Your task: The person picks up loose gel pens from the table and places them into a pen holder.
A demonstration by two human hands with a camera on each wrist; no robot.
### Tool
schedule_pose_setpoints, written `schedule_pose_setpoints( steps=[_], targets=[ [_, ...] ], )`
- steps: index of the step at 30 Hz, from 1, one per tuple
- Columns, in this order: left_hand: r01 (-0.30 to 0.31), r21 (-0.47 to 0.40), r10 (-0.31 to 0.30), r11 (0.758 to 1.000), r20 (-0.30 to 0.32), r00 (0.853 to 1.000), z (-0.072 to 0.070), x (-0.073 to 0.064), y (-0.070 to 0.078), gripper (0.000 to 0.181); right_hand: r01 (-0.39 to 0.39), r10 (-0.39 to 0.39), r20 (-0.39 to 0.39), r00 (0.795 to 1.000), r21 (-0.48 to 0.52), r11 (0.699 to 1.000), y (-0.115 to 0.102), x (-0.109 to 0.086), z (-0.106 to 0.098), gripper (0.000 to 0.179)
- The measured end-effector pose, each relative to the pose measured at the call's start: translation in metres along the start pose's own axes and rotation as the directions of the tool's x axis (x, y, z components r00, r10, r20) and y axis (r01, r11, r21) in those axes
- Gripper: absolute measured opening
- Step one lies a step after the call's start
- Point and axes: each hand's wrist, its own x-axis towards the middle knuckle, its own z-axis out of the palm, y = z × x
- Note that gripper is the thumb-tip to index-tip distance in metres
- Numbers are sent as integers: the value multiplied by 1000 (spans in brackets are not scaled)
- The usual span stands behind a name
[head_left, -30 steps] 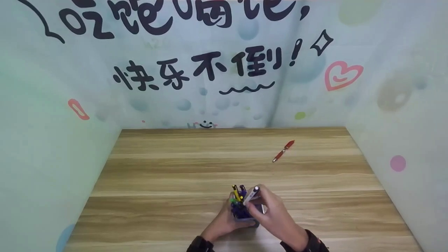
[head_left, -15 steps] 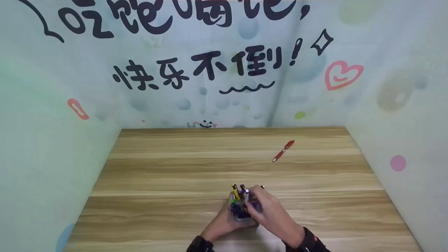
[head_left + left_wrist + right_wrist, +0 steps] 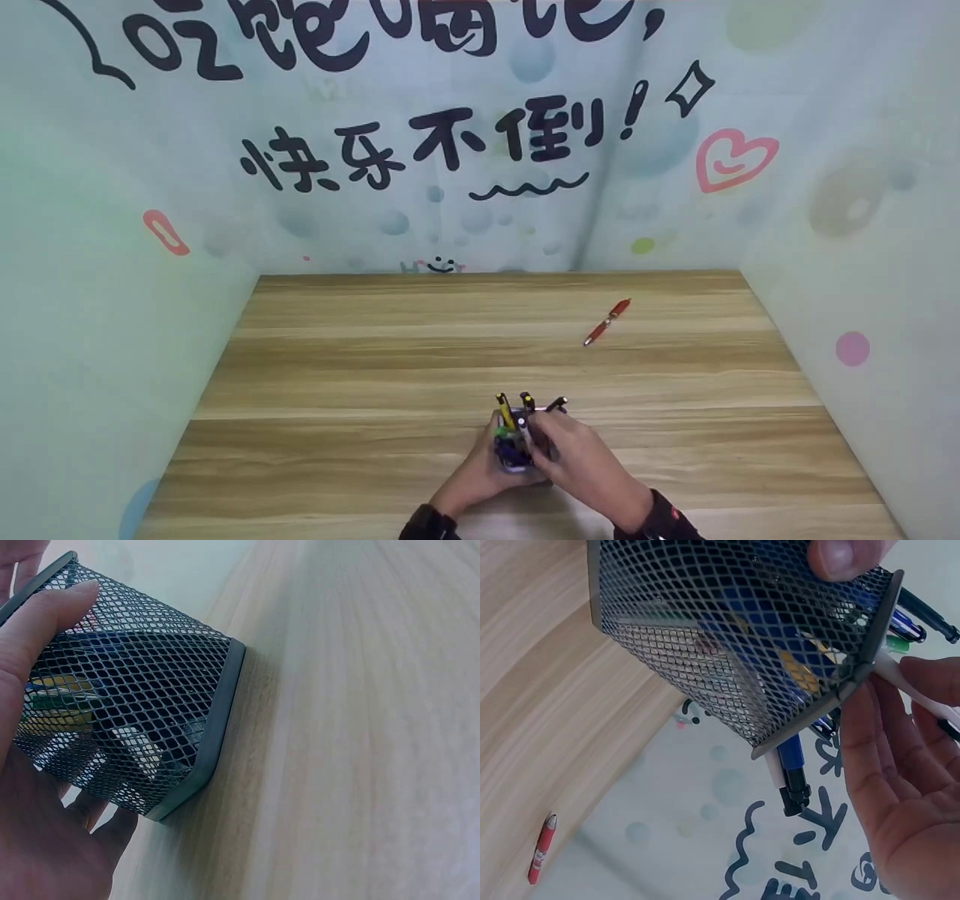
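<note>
A black wire-mesh pen holder (image 3: pixel 157 682) stands tilted, bottom edge close to the tabletop. My left hand (image 3: pixel 484 469) grips it, thumb along one mesh side and fingers beneath in the left wrist view. My right hand (image 3: pixel 589 461) is over the holder's opening. Between its thumb and fingers it pinches a white pen (image 3: pixel 906 682) with a dark end, right at the rim. Several other pens rise from the holder, including a yellow one (image 3: pixel 505 412), a blue one (image 3: pixel 791 757) and a black one (image 3: pixel 557 404). The pens' lower parts show only through the mesh.
A red pen (image 3: pixel 607 322) lies on the wooden table (image 3: pixel 337 390), towards the back right. Pale printed wall sheets (image 3: pixel 450 225) with black lettering and bubble patterns enclose the table's back and both sides.
My right hand has shifted the white pen left and lower against the holder. A black pen now shows beyond my right fingers. My left hand and the red pen stay where they were.
</note>
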Motion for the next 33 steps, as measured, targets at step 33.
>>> schedule_pose_setpoints(
  steps=[33],
  targets=[
    [46, -46, -45, 998, 14, 999, 0, -3, 0, 85, -114, 111, 45, 993, 70, 991, 2, 7, -15, 11]
  ],
)
